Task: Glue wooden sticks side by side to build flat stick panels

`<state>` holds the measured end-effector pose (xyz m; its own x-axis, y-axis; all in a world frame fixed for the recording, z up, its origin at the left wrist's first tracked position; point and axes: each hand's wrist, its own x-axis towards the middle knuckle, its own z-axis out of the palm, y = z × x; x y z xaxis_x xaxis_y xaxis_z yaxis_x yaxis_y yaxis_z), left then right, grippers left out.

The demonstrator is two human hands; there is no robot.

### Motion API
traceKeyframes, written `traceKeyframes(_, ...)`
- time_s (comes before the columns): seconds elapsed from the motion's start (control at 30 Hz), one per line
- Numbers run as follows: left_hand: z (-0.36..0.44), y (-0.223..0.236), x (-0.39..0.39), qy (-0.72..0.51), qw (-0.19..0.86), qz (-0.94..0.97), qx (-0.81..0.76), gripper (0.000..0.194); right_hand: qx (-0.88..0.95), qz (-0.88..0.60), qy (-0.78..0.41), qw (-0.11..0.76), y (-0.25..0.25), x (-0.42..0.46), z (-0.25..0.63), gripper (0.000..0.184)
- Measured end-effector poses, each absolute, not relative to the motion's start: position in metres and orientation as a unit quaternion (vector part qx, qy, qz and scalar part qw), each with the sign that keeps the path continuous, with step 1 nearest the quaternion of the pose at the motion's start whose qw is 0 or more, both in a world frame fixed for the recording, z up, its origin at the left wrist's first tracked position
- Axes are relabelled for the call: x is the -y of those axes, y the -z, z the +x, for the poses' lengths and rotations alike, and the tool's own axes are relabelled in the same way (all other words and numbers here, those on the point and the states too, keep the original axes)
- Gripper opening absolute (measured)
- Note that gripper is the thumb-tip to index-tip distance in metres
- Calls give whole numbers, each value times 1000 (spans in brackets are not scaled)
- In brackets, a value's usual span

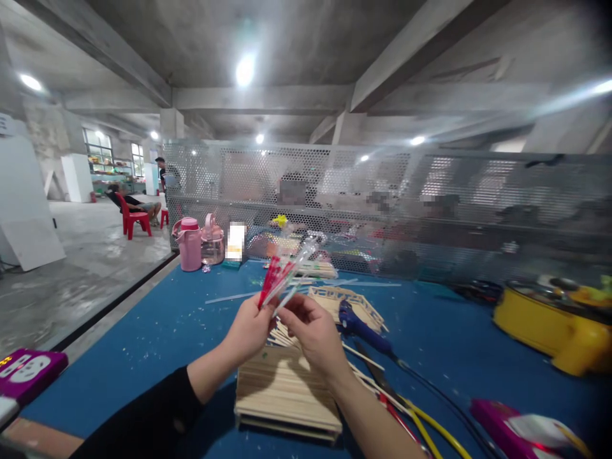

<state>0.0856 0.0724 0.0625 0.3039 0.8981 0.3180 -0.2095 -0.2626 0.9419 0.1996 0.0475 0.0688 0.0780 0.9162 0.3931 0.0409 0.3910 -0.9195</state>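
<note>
My left hand point(248, 325) is closed round a bundle of thin clear and red plastic pieces point(275, 277), which fan upward; their exact kind is hard to make out. My right hand point(313, 328) meets it at the bundle's lower end, its fingers pinched near a pale thin strip point(285, 299). What lies between those fingertips is hidden. Below both hands sits a flat structure of wooden sticks point(287, 392). Loose wooden sticks point(282, 335) lie behind it. Just right of my right hand rests a dark blue glue gun point(363, 328).
A railed wooden-stick piece point(349, 303) lies behind the glue gun. Pink jugs point(190, 245) stand at the back left, before a perforated metal screen point(296, 191). A yellow pot point(530, 319) stands right, yellow-handled pliers point(430, 427) front right. Purple power strips point(43, 373) flank the table.
</note>
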Motion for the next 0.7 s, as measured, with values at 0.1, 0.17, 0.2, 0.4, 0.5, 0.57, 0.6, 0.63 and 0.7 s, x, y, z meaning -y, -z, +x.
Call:
traceKeyframes(0.1, 84, -62, -71, -528, 538, 590, -289, 33, 584, -426, -329, 608, -69, -41, 190, 19)
traceKeyframes(0.17, 82, -61, -71, -525, 541, 585, -299, 37, 567, -411, -347, 623, -70, -39, 185, 18)
traceKeyframes(0.2, 80, -61, -72, -525, 542, 582, -305, 39, 548, -396, -370, 637, -72, -38, 185, 18)
traceKeyframes(0.4, 71, -57, -81, -563, 493, 567, -343, 37, 409, -362, -501, 672, -82, -45, 200, 28)
traceKeyframes(0.5, 68, -58, -76, -581, 443, 588, -346, 27, 417, -400, -526, 624, -82, -44, 203, 26)
traceKeyframes(0.57, 67, -61, -67, -557, 356, 653, -370, 15, 427, -427, -539, 587, -82, -37, 200, 21)
traceKeyframes(0.6, 66, -62, -61, -523, 291, 697, -394, 11, 443, -436, -548, 560, -82, -32, 197, 21)
traceKeyframes(0.63, 66, -64, -56, -477, 219, 739, -422, 9, 466, -442, -558, 525, -83, -28, 195, 22)
traceKeyframes(0.7, 67, -67, -48, -375, 99, 797, -462, 12, 504, -446, -581, 458, -85, -20, 190, 20)
